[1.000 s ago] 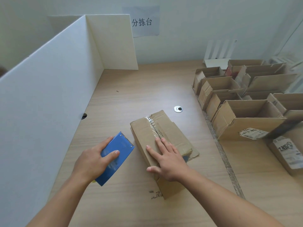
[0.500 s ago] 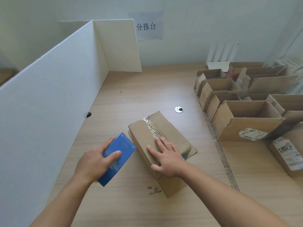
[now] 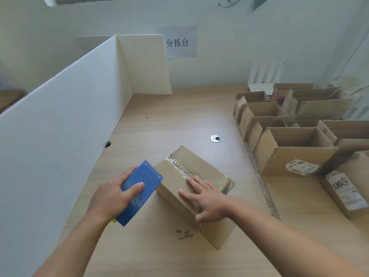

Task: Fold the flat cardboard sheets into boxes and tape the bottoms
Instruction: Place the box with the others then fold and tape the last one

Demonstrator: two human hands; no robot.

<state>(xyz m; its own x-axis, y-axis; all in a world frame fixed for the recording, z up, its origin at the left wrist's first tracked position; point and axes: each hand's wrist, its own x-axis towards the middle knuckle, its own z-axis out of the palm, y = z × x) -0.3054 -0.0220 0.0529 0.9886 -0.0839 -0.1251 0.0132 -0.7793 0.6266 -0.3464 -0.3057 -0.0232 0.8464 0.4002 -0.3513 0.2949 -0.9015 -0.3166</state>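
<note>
Right hand (image 3: 207, 198) presses taped box (image 3: 205, 165); open boxes (image 3: 279, 156) nearby.

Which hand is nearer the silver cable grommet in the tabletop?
Right. The right hand lies flat on the cardboard box next to the grommet; the left hand grips the blue tape dispenser farther left.

We see a brown cardboard box (image 3: 205, 168) crossed by a clear tape strip (image 3: 179, 167). Left of it, a blue tape dispenser (image 3: 148, 175) and white partition (image 3: 60, 136); beneath, a pale wood-grain table (image 3: 179, 120); right, brown open boxes (image 3: 295, 150) bearing white, black-printed labels (image 3: 299, 167).
</note>
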